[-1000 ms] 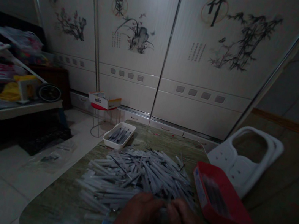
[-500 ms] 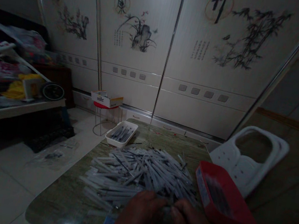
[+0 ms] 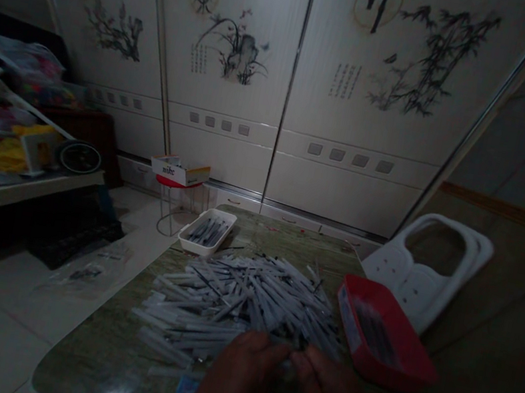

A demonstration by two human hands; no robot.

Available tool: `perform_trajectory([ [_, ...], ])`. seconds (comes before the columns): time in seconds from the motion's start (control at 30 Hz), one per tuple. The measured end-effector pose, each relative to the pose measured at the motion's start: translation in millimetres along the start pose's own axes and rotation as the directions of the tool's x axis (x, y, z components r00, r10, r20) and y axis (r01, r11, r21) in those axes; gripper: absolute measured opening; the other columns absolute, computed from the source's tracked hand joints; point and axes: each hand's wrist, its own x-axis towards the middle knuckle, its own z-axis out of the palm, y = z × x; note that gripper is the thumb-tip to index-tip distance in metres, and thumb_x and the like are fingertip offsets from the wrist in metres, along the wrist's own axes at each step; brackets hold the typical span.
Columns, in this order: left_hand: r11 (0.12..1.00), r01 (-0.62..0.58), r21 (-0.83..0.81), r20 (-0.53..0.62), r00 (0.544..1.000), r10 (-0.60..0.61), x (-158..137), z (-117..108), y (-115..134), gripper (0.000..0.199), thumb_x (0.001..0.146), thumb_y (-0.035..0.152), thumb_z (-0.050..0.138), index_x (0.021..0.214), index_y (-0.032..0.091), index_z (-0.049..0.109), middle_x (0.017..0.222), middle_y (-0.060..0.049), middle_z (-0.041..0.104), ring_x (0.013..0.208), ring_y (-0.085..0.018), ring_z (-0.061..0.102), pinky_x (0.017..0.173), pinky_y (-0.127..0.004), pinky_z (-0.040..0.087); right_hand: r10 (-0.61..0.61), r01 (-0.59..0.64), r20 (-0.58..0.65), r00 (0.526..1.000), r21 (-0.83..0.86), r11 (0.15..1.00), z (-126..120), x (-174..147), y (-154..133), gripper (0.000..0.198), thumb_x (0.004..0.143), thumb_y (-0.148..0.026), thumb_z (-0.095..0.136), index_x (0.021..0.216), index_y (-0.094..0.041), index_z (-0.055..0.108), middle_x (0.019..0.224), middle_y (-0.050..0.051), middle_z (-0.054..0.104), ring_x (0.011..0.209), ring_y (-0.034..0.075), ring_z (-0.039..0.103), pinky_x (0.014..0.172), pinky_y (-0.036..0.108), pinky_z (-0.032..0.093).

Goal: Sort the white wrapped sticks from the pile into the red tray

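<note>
By slim tubes point(image 3: 270, 296), left hand point(image 3: 243, 366), right hand point(image 3: 328, 384); grasp obscured

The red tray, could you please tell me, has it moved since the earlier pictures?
No; judged against the table, the red tray keeps its place; only the whole view has shifted.

You can count one left hand point(image 3: 244, 364), one right hand point(image 3: 325, 382), one table point(image 3: 85, 355), one pile of sticks point(image 3: 249, 296) too many to count, one white tray point(image 3: 196, 248), one red tray point(image 3: 409, 361), one stool point(image 3: 178, 184), one box point(image 3: 178, 172), three cupboard doors point(image 3: 344, 194).
</note>
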Motion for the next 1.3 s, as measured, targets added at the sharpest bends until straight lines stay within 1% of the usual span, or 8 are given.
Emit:
perform_trajectory([
  [0.13, 0.999, -0.024, -0.037, -0.033, 0.999, 0.023, -0.1, 1.9, -4.9, 0.037, 0.095, 0.017, 0.05, 0.128, 0.028, 0.065, 0.103, -0.008, 0.065, 0.096, -0.02, 0.059, 0.08, -0.029, 0.044, -0.011, 0.02, -0.069, 0.998, 0.131, 0.991, -8.0, -0.6, -10.7, 0.042, 0.104, -0.051, 0.033, 0.081, -0.024, 0.055, 0.075, 0.002, 0.062, 0.071, 0.019, 0.059, 0.064, 0.031, 0.045],
  [0.23, 1.0, -0.007, -0.03, -0.035, 0.999, 0.006, -0.2, 1.3, -6.5, 0.035, 0.096, 0.017, 0.049, 0.124, 0.027, 0.066, 0.099, -0.007, 0.064, 0.093, -0.021, 0.059, 0.078, -0.03, 0.045, -0.033, 0.039, -0.034, 0.999, 0.199, 0.979, -16.6, -0.5, -17.9, 0.038, 0.105, -0.047, 0.034, 0.085, -0.023, 0.056, 0.076, 0.001, 0.06, 0.071, 0.017, 0.058, 0.064, 0.03, 0.045],
  [0.33, 0.999, -0.023, -0.025, -0.04, 0.999, 0.022, 0.0, 1.7, -6.1, 0.034, 0.096, 0.017, 0.049, 0.123, 0.026, 0.067, 0.098, -0.007, 0.064, 0.091, -0.02, 0.059, 0.076, -0.029, 0.044, -0.036, 0.032, 0.022, 0.999, 0.144, 0.989, -18.0, -0.6, -18.0, 0.03, 0.103, -0.043, 0.04, 0.09, -0.022, 0.057, 0.08, 0.0, 0.059, 0.074, 0.017, 0.057, 0.065, 0.029, 0.043],
  [0.53, 0.999, -0.038, 0.011, -0.036, 0.999, 0.038, 0.7, 5.5, -5.0, 0.036, 0.093, 0.015, 0.054, 0.123, 0.028, 0.067, 0.094, -0.006, 0.064, 0.087, -0.021, 0.058, 0.075, -0.03, 0.042, 0.007, -0.007, -0.025, 1.0, 0.016, 1.0, -2.4, 0.6, -8.6, 0.036, 0.105, -0.044, 0.035, 0.078, -0.023, 0.048, 0.073, -0.001, 0.056, 0.069, 0.017, 0.055, 0.063, 0.03, 0.038],
  [0.8, 0.999, -0.019, -0.037, -0.021, 1.0, 0.018, -1.0, -0.4, -1.6, 0.034, 0.096, 0.018, 0.049, 0.125, 0.026, 0.066, 0.101, -0.008, 0.064, 0.093, -0.021, 0.059, 0.077, -0.029, 0.044, -0.019, 0.022, -0.023, 1.0, 0.125, 0.992, -8.2, 0.7, -13.5, 0.036, 0.104, -0.045, 0.036, 0.083, -0.023, 0.054, 0.074, -0.001, 0.058, 0.07, 0.017, 0.057, 0.063, 0.029, 0.041],
  [0.93, 1.0, -0.016, -0.02, -0.017, 1.0, 0.016, -0.7, -0.9, -2.3, 0.031, 0.096, 0.018, 0.051, 0.12, 0.026, 0.068, 0.098, -0.007, 0.064, 0.091, -0.02, 0.059, 0.076, -0.029, 0.043, -0.044, 0.043, 0.021, 0.999, 0.053, 0.998, -12.5, -1.9, -15.4, 0.029, 0.103, -0.041, 0.04, 0.087, -0.022, 0.056, 0.08, 0.0, 0.062, 0.075, 0.017, 0.059, 0.066, 0.029, 0.043],
  [1.13, 0.995, -0.04, 0.087, -0.047, 0.998, 0.044, 2.0, 3.6, -2.7, 0.035, 0.095, 0.016, 0.054, 0.125, 0.027, 0.067, 0.098, -0.007, 0.067, 0.091, -0.021, 0.059, 0.079, -0.032, 0.044, -0.026, 0.026, -0.011, 1.0, -0.014, 1.0, -4.6, -2.9, -8.6, 0.034, 0.104, -0.043, 0.037, 0.078, -0.024, 0.049, 0.073, -0.001, 0.06, 0.068, 0.017, 0.057, 0.063, 0.03, 0.04],
  [1.3, 0.997, -0.049, 0.053, -0.073, 0.996, 0.053, 0.9, 5.2, -10.2, 0.036, 0.092, 0.014, 0.054, 0.124, 0.026, 0.069, 0.1, -0.008, 0.069, 0.094, -0.023, 0.062, 0.082, -0.034, 0.047, 0.024, -0.02, -0.032, 0.999, 0.102, 0.995, -1.0, 0.1, -13.2, 0.038, 0.105, -0.046, 0.036, 0.077, -0.024, 0.048, 0.07, -0.002, 0.056, 0.067, 0.017, 0.055, 0.062, 0.03, 0.04],
])
